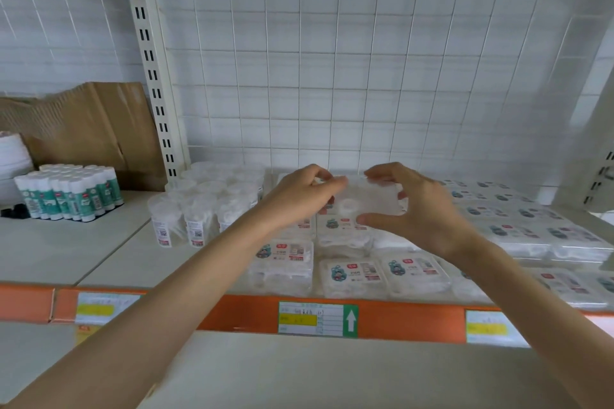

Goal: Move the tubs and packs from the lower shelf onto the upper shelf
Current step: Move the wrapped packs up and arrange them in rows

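left hand [299, 196] and right hand [423, 212] curl fingers round the side edges of a clear pack [368, 199], just above the stacked packs [355, 276] on the upper shelf [109, 249] (tubs [206, 202] crowd its left); bare shelf lies front-left.

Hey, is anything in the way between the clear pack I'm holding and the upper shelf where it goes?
Nothing visible blocks it. The left hand and right hand hold the clear pack over the upper shelf. Directly below lie labelled packs, so it would land on those.
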